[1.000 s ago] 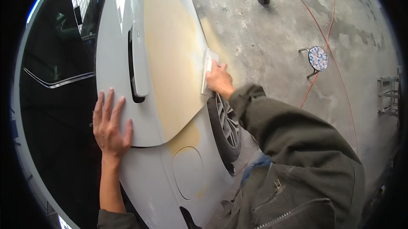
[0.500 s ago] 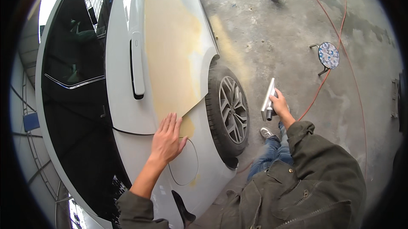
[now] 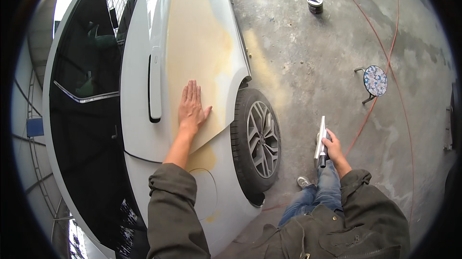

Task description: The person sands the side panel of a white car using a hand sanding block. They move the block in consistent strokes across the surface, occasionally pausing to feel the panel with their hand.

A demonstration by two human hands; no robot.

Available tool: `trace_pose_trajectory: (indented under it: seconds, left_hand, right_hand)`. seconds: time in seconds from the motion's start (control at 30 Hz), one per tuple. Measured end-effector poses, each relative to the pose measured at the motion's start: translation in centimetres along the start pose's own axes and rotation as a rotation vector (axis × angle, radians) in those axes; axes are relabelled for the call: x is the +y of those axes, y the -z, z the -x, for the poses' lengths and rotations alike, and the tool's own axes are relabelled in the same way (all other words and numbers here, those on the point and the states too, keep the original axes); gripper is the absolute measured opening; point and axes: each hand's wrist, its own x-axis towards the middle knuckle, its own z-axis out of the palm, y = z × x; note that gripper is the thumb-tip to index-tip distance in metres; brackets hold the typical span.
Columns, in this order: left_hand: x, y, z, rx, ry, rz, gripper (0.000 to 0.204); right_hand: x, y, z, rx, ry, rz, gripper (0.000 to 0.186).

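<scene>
The person's left hand (image 3: 191,107) lies flat and spread, fingers together and pointing up, pressed on the yellowish filler patch (image 3: 195,52) that covers much of the white car door (image 3: 139,114), just beside the long door handle (image 3: 155,86). It holds nothing; the palm only rests on the panel. The right hand (image 3: 332,148) hangs out to the side, well apart from the car and above the concrete floor (image 3: 298,57), with its grip closed around the lower end of a flat metal spreader blade (image 3: 320,138), whose thin edge points up and away from the body. The blade looks light, stiff and thin, likely a little springy along its working edge, so it seems best held as it is now, by the thicker back end, with the fingers kept off the edge. The filler surface looks matt and dry; whether it has hardened cannot be told. Below the patch sits the rear wheel (image 3: 257,138) with its dark tyre. Farther off on the floor stand a small round stool with a patterned top (image 3: 375,80), a dark tin (image 3: 314,2), and a thin red cable (image 3: 385,52) running across the concrete.
</scene>
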Motion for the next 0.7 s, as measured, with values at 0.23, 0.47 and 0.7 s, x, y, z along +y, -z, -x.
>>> trace_pose_trajectory:
  seconds: [0.23,0.47,0.7]
  left_hand:
    - [1.8,0.6,7.6,-0.009,-0.026,0.072,0.090]
    - [3.6,1.6,17.1,0.009,-0.009,-0.040,0.093]
    - [6.4,3.6,23.7,-0.002,0.169,0.168,0.087]
  right_hand:
    - [-3.5,0.0,3.7,0.048,0.032,-0.124,0.058]
    - [-2.4,-3.0,11.4,-0.081,0.104,-0.166,0.057]
    - [-1.0,-3.3,18.4,-0.124,0.107,-0.310,0.057]
